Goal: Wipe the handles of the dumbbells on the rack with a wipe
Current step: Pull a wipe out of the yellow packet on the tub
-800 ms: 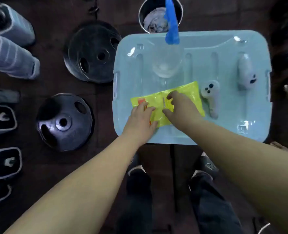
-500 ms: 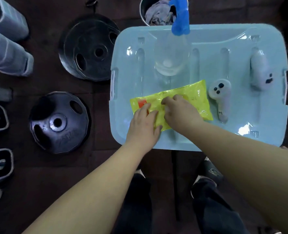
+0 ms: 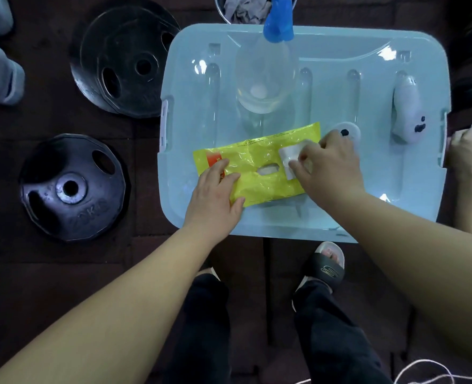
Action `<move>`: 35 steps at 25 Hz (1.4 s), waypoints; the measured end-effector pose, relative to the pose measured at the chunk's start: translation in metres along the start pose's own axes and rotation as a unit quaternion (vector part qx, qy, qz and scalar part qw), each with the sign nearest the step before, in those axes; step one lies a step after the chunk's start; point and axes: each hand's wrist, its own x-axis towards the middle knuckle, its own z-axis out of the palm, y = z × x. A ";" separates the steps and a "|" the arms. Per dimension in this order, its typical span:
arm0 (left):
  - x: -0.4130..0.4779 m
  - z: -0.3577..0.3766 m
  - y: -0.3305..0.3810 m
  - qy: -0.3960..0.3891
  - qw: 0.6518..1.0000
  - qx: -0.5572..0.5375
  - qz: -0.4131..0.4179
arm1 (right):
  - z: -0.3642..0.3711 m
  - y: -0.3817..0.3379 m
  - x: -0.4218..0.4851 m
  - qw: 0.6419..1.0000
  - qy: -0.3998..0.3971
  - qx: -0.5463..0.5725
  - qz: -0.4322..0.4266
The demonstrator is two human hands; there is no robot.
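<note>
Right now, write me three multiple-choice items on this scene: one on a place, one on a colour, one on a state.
1. The yellow wipe pack lies on:
A. the floor
B. the light-blue bin lid
C. a chair

2. The spray bottle's trigger is:
A. blue
B. red
C. green

3. The pack's flap is:
A. sealed flat
B. torn off and dropped
C. peeled back and held

Key:
1 B, the pack rests flat on the lid.
2 A, the trigger at the lid's far edge is blue.
3 C, the right hand pinches the lifted white flap, and the opening beside it is uncovered.
</note>
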 end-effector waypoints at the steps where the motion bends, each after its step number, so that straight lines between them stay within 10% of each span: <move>1: 0.000 0.001 0.000 0.001 1.000 0.003 0.003 | -0.001 0.002 0.003 1.000 0.010 -0.016 -0.007; 10: 0.006 0.005 -0.004 0.050 0.998 0.026 0.025 | 0.017 -0.019 0.014 0.976 -0.040 -0.060 -0.207; 35: 0.009 0.003 -0.006 0.051 0.998 0.013 0.020 | 0.024 -0.031 0.007 0.983 -0.081 -0.093 -0.136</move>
